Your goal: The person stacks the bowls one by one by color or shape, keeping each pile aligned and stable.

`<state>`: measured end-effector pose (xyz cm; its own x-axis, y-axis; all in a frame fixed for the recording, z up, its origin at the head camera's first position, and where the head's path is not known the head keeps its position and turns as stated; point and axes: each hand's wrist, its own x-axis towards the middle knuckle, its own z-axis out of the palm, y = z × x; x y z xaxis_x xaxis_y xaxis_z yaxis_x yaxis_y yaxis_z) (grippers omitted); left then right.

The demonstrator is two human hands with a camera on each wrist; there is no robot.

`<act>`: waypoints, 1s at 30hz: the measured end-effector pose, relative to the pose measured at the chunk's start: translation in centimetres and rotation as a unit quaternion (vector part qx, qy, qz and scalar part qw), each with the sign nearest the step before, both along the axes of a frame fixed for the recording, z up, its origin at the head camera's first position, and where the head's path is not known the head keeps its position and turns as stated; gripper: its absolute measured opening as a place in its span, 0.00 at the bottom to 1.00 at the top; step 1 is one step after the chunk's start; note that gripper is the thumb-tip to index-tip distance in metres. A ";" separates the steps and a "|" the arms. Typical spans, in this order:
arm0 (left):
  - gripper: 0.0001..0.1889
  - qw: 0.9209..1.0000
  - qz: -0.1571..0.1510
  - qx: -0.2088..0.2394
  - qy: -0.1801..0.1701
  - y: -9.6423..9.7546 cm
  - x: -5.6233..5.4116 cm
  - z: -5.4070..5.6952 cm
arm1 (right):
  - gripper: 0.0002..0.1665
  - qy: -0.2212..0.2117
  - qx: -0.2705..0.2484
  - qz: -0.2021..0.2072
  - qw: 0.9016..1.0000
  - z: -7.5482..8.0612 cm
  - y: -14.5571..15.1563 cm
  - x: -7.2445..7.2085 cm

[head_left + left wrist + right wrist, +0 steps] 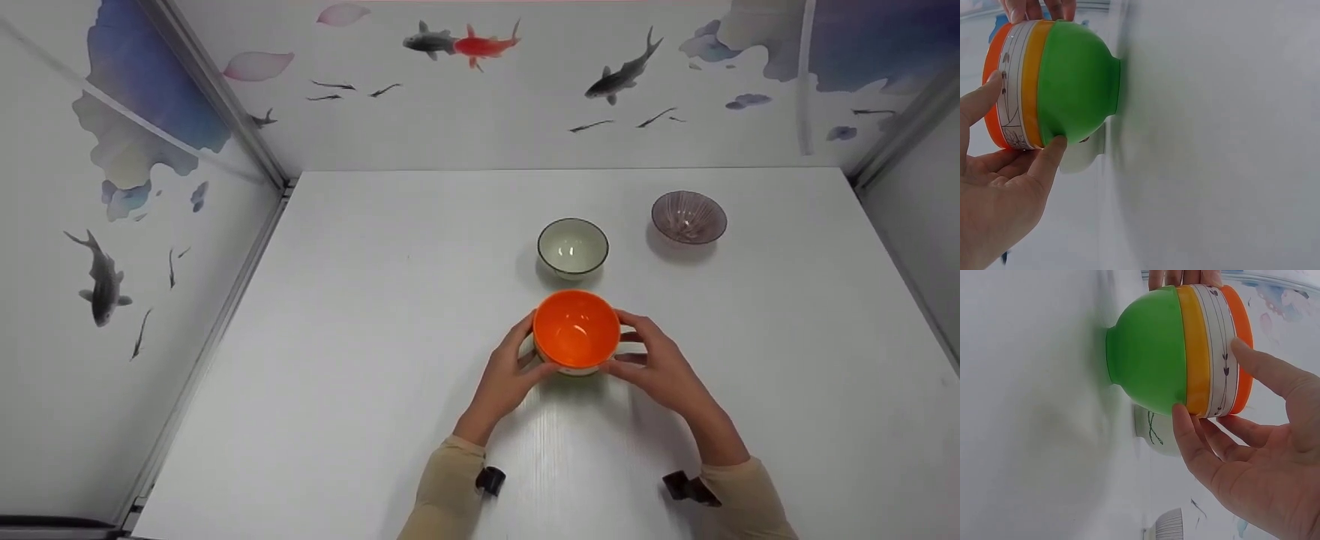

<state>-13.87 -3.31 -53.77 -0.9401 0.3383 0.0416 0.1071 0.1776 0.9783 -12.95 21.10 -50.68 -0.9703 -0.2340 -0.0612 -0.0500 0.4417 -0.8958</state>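
A stack of nested bowls stands upright near the middle of the table, held from both sides. Topmost is an orange bowl [576,330]. Below it come a white bowl with a dark line pattern [1223,354], a yellow bowl [1033,84] and, at the bottom, a green bowl [1078,81]. My left hand [508,379] grips the stack's left side, thumb at the near side. On the opposite side my right hand [660,369] grips it likewise, fingers spread over several rims. The green foot is at or very close to the tabletop; I cannot tell if it touches.
Just behind the stack stands a pale green bowl [573,247] with a dark rim. Farther back on the right is a ribbed purple glass bowl [688,217]. White panels painted with fish [621,71] border the white table [360,315] at the back and sides.
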 end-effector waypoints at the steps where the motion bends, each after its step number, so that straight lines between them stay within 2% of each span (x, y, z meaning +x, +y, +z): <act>1: 0.44 1.000 0.001 0.000 0.000 0.0 0.0 0.0 | 0.45 0.001 -0.001 0.002 1.000 -0.1 0.0 0.0; 12: 0.43 1.000 0.003 0.001 0.017 0.0 0.0 0.0 | 0.35 0.014 0.021 0.019 0.999 0.0 0.6 -0.6; 17: 0.44 1.000 0.007 -0.004 0.011 0.1 0.0 0.0 | 0.34 0.014 0.026 0.008 1.000 0.5 1.2 -1.2; 23: 0.44 1.000 0.007 -0.003 0.007 0.2 -0.1 -0.1 | 0.33 -0.003 0.032 -0.012 0.999 1.1 2.2 -2.5; 30: 0.43 1.000 0.005 -0.002 0.008 0.1 0.0 0.1 | 0.34 -0.040 0.012 -0.017 0.999 1.2 2.8 -5.1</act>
